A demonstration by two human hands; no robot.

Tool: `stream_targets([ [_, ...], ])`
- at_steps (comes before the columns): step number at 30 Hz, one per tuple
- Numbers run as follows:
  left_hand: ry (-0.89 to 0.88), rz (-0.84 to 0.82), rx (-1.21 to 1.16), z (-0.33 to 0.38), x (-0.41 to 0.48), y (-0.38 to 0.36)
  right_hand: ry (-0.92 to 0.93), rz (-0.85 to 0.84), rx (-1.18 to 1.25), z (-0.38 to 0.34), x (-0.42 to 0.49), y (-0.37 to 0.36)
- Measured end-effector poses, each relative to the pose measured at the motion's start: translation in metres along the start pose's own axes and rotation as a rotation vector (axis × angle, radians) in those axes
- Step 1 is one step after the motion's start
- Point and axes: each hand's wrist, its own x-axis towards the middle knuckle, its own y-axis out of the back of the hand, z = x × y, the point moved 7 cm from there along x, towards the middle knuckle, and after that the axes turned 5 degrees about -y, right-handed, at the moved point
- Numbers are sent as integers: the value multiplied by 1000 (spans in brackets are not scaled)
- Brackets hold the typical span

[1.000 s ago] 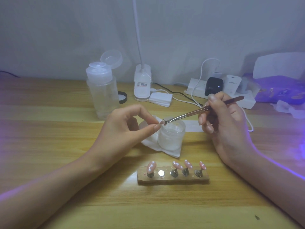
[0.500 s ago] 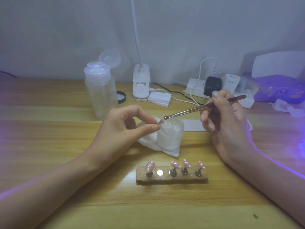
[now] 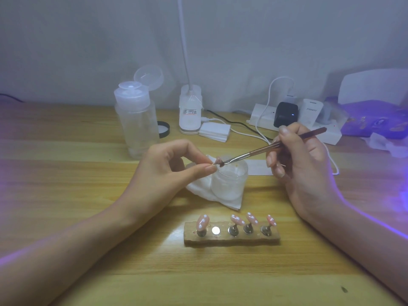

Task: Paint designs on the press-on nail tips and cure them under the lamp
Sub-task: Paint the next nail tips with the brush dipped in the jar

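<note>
Grainy wood table (image 3: 66, 173) – frosted plastic jar (image 3: 229, 182) – glossy pink nail tips (image 3: 237, 219)

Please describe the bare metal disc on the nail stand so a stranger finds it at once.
On the wooden table, nearest the camera, lies a small stand carrying four pink nail tips on pegs. The metal disc is its second spot from the left: flat, shiny, bearing no tip.

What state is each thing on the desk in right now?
Left hand: pinches a small pinkish nail tip.
Right hand: grips the thin metal brush, bristles at that nail.
Frosted round jar: lidless.
Clear plastic bottle: flip cap open.
Wooden holder block: four dotted pink tips mounted, second spot bare.
</note>
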Motion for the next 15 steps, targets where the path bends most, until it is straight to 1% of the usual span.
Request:
stream_targets([
  [2, -3, 1, -2, 0, 0, 0, -11, 20, 14, 0, 1, 2],
  [5, -15, -7, 1, 0, 1, 0, 16, -1, 59, -3, 1, 1],
  [7, -25, -14, 8, 1, 1, 0, 18, -13, 33, -3, 0, -1],
  [10, -28, -13, 6, 1, 1, 0, -26, 28, -20, 2, 1, 2],
  [12, -26, -14, 0, 1, 1, 0, -31, 46, 2, 2, 1, 4],
  [15, -24, -14, -9, 1, 1, 0, 6, 10, 55, -2, 1, 2],
])
